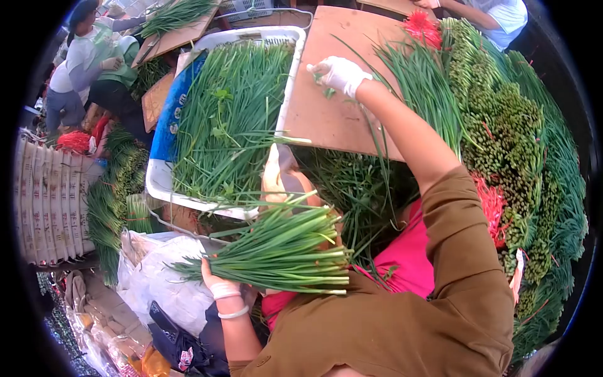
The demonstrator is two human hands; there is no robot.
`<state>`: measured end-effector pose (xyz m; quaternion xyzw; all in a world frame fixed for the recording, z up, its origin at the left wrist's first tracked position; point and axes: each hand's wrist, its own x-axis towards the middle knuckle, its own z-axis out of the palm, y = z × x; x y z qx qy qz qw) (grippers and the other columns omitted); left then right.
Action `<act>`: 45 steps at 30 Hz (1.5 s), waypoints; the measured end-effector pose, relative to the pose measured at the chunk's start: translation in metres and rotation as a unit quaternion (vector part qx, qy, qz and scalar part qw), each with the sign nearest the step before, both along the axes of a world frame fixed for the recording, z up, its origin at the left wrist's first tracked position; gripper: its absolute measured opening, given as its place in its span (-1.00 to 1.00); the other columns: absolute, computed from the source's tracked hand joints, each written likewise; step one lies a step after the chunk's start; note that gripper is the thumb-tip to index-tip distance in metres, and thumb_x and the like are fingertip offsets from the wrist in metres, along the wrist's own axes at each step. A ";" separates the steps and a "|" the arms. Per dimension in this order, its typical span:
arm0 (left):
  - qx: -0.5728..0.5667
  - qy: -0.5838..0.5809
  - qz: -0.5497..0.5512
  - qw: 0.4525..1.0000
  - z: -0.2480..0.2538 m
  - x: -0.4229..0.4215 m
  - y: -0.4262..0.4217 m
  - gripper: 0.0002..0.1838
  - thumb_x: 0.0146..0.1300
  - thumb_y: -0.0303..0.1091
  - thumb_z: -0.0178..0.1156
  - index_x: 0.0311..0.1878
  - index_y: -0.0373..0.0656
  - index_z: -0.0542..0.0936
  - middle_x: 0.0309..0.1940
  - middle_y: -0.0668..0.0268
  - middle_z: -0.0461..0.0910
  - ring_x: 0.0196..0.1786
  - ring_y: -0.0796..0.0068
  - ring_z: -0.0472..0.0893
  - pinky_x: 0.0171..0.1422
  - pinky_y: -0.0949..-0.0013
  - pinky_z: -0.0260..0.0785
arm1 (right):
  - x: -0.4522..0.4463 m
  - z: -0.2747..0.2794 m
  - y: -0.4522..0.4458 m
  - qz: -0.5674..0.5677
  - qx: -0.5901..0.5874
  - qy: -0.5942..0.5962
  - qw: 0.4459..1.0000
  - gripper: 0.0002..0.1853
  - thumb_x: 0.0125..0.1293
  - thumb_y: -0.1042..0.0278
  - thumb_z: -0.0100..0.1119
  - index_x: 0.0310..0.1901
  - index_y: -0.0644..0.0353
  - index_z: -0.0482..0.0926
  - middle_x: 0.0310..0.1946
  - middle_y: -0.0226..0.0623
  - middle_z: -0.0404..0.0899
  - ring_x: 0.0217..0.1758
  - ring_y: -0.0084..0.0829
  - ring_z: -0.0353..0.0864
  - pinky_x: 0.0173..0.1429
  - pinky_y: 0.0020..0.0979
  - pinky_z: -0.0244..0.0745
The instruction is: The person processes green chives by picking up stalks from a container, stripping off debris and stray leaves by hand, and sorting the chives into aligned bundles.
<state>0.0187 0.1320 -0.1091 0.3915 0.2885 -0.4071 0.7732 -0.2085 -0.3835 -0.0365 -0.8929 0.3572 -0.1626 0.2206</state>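
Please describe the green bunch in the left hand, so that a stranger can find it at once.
Find the large white crate filled with long greens. Below its near edge in the picture is the left hand. Its green bunch, unlike the greens lying in the crate, is held, with pale ends fanned to the right.

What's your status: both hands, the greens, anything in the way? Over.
Left hand gripping bunch of green stalks. Gloved right hand over brown board, grip unclear. Loose stalks overlap the board's right side.
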 end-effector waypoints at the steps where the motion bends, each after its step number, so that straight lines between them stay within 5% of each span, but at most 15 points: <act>1: -0.004 -0.003 0.001 1.000 -0.003 0.000 0.001 -0.59 0.26 0.09 0.01 -0.26 -0.11 0.51 -0.18 0.16 0.57 -0.05 0.06 0.51 0.08 -0.14 0.35 | 0.010 -0.003 -0.002 0.028 -0.035 0.038 0.998 -0.70 0.25 0.10 0.13 -0.12 0.09 0.64 -0.23 -0.11 0.63 -0.22 -0.10 0.63 -0.06 -0.22 0.50; 6: -0.016 0.016 0.002 1.000 -0.007 0.001 0.001 -0.59 0.23 0.07 0.06 -0.29 -0.14 0.53 -0.22 0.15 0.59 -0.08 0.08 0.53 0.06 -0.12 0.37 | -0.034 -0.026 -0.003 -0.004 0.055 0.167 0.984 -0.69 0.19 0.08 0.14 -0.28 0.16 0.65 -0.21 -0.09 0.63 -0.23 -0.04 0.62 -0.08 -0.17 0.50; 8: -0.037 0.020 -0.004 0.999 -0.005 0.001 0.001 -0.59 0.24 0.06 0.05 -0.26 -0.15 0.53 -0.17 0.11 0.58 -0.04 0.04 0.51 0.10 -0.16 0.34 | -0.063 0.016 0.052 -0.073 0.108 0.239 0.962 -0.68 0.18 0.06 0.13 -0.37 0.18 0.63 -0.27 -0.05 0.62 -0.23 -0.04 0.61 -0.09 -0.17 0.49; 12: -0.070 0.025 -0.018 0.997 0.001 -0.001 0.002 -0.53 0.27 0.11 -0.05 -0.22 -0.15 0.52 -0.03 0.04 0.53 0.07 -0.03 0.47 0.21 -0.22 0.25 | -0.138 -0.002 0.162 0.077 0.076 0.197 0.974 -0.70 0.15 0.09 0.14 -0.37 0.20 0.61 -0.40 -0.02 0.58 -0.27 -0.09 0.60 -0.11 -0.19 0.50; 14: -0.031 0.016 -0.027 0.999 0.012 -0.003 -0.002 -0.52 0.27 0.12 -0.07 -0.21 -0.15 0.52 -0.04 0.04 0.55 0.05 -0.02 0.48 0.21 -0.20 0.26 | -0.152 0.020 0.212 0.215 0.243 0.310 0.893 -0.70 0.14 0.09 0.14 -0.38 0.19 0.62 -0.42 -0.05 0.60 -0.32 -0.10 0.61 -0.13 -0.21 0.50; 16: -0.070 -0.002 -0.050 0.996 -0.001 0.007 0.008 -0.55 0.28 0.09 -0.10 -0.17 -0.11 0.54 0.03 0.10 0.54 0.11 0.00 0.46 0.24 -0.18 0.25 | -0.173 0.022 0.234 0.123 0.226 0.287 0.923 -0.72 0.14 0.10 0.19 -0.40 0.18 0.62 -0.50 -0.09 0.58 -0.40 -0.11 0.59 -0.23 -0.19 0.49; 17: -0.054 -0.015 -0.050 0.997 0.002 0.007 0.008 -0.54 0.27 0.09 -0.11 -0.17 -0.11 0.55 0.03 0.08 0.54 0.12 -0.02 0.46 0.24 -0.19 0.25 | -0.169 0.022 0.226 0.112 0.088 0.364 0.921 -0.73 0.15 0.13 0.16 -0.45 0.18 0.62 -0.56 -0.08 0.56 -0.43 -0.07 0.58 -0.25 -0.16 0.49; 20: -0.080 -0.003 -0.038 0.996 0.015 0.003 0.008 -0.54 0.26 0.07 -0.09 -0.17 -0.13 0.55 0.01 0.07 0.55 0.11 -0.04 0.47 0.24 -0.21 0.25 | -0.173 0.029 0.213 0.024 -0.065 0.283 0.957 -0.86 0.05 0.31 0.22 -0.49 0.20 0.58 -0.44 -0.06 0.57 -0.33 -0.04 0.57 -0.19 -0.15 0.49; 23: -0.095 -0.031 -0.019 0.995 0.013 0.004 0.009 -0.55 0.23 0.06 -0.03 -0.21 -0.18 0.54 -0.06 0.05 0.56 0.06 -0.03 0.49 0.20 -0.21 0.28 | -0.160 0.032 0.224 0.009 -0.182 0.055 0.982 -0.75 0.07 0.50 0.21 -0.16 0.12 0.61 -0.21 -0.20 0.60 -0.09 -0.18 0.57 0.03 -0.26 0.47; 26: -0.095 -0.028 -0.010 0.995 0.013 0.005 0.010 -0.56 0.23 0.05 -0.03 -0.21 -0.18 0.54 -0.05 0.06 0.56 0.08 -0.04 0.48 0.22 -0.22 0.27 | -0.142 0.035 0.240 0.039 0.022 -0.030 0.999 -0.75 0.11 0.44 0.23 -0.13 0.10 0.62 -0.21 -0.21 0.61 -0.09 -0.21 0.58 0.04 -0.30 0.48; 28: -0.092 -0.028 -0.014 0.995 0.017 0.001 0.009 -0.57 0.22 0.05 -0.01 -0.23 -0.18 0.53 -0.06 0.06 0.57 0.08 -0.04 0.48 0.22 -0.23 0.26 | -0.128 0.045 0.255 0.041 0.025 -0.017 0.999 -0.80 0.18 0.39 0.21 -0.14 0.15 0.61 -0.18 -0.24 0.63 -0.08 -0.27 0.61 0.05 -0.34 0.49; 32: -0.095 -0.026 -0.009 0.995 0.014 0.002 0.008 -0.59 0.21 0.04 0.01 -0.25 -0.17 0.52 -0.10 0.08 0.57 0.06 -0.03 0.48 0.21 -0.24 0.25 | -0.105 0.024 0.261 -0.001 0.241 -0.120 0.963 -0.77 0.27 0.41 0.17 -0.06 0.27 0.57 -0.08 -0.22 0.63 -0.02 -0.45 0.59 0.10 -0.43 0.47; 34: -0.111 -0.024 -0.031 0.993 0.013 0.003 0.008 -0.59 0.21 0.04 0.02 -0.26 -0.16 0.52 -0.12 0.09 0.57 0.05 -0.02 0.49 0.20 -0.24 0.26 | -0.090 -0.006 0.265 0.010 0.421 -0.261 0.869 -0.82 0.30 0.44 0.14 -0.12 0.32 0.59 -0.13 -0.27 0.63 -0.08 -0.52 0.57 0.06 -0.47 0.47; 37: -0.110 -0.021 -0.039 0.993 0.012 0.004 0.008 -0.60 0.20 0.04 0.02 -0.27 -0.15 0.52 -0.13 0.11 0.57 0.03 -0.01 0.49 0.19 -0.22 0.26 | -0.081 -0.017 0.269 -0.047 0.462 -0.295 0.835 -0.94 0.20 0.49 0.18 -0.33 0.26 0.61 -0.43 -0.43 0.61 -0.34 -0.62 0.51 -0.14 -0.56 0.43; 45: -0.070 -0.023 -0.018 0.997 0.008 0.005 0.003 -0.60 0.21 0.03 0.04 -0.27 -0.16 0.52 -0.22 0.17 0.59 -0.04 0.05 0.53 0.13 -0.18 0.33 | -0.151 0.036 0.223 -0.174 0.266 -0.355 0.879 -0.91 0.25 0.44 0.16 -0.36 0.25 0.59 -0.40 -0.39 0.63 -0.30 -0.58 0.55 -0.13 -0.53 0.44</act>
